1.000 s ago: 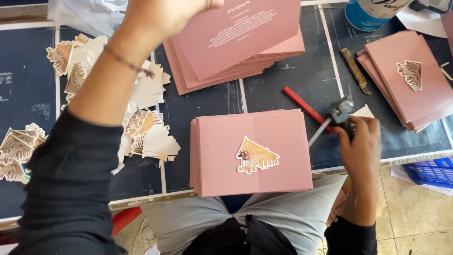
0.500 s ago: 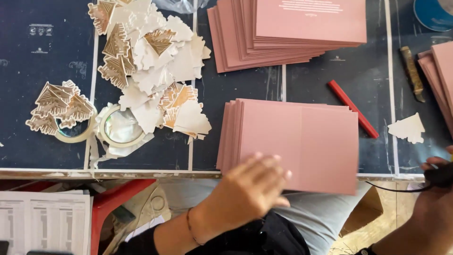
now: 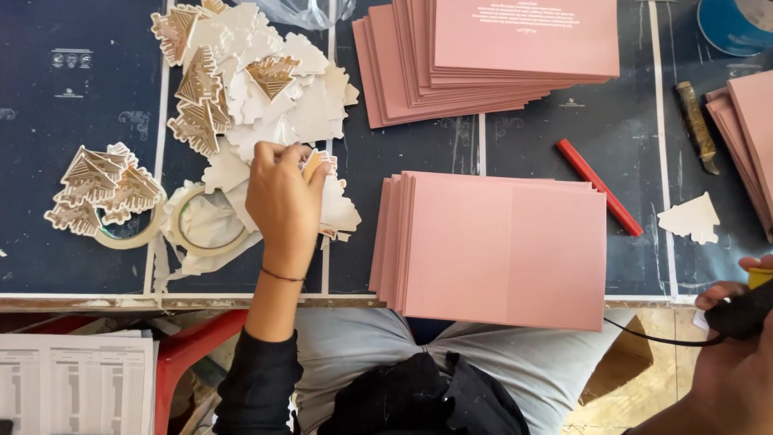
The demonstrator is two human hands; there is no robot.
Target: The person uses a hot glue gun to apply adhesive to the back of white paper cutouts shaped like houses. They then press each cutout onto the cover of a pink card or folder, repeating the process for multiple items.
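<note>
The left hand [image 3: 282,201] reaches into the heap of cream cut-out ornaments [image 3: 258,89] on the dark worktop [image 3: 80,105], its grip closed on one cut-out [image 3: 316,163] pinched between thumb and fingertips at the heap's near edge. Just right of that grip lies a stack of pink cards [image 3: 491,246], its top card bare, with no ornament on it. Beyond and to the right of the grip sits a taller pile of pink cards [image 3: 491,56], and at the far right edge another pink stack [image 3: 749,137] is partly in view. Left of the grip lie two tape rolls [image 3: 201,225] and a small cluster of gold-faced ornaments [image 3: 101,189].

The right hand [image 3: 737,354] is well off to the right, below the worktop's edge, its grip wrapped around a dark tool with a yellow part and a trailing cord [image 3: 745,310].

Judging from this, the work is mid-way: an ornament is being picked, the top card awaits one, and many cards and cut-outs remain.
</note>
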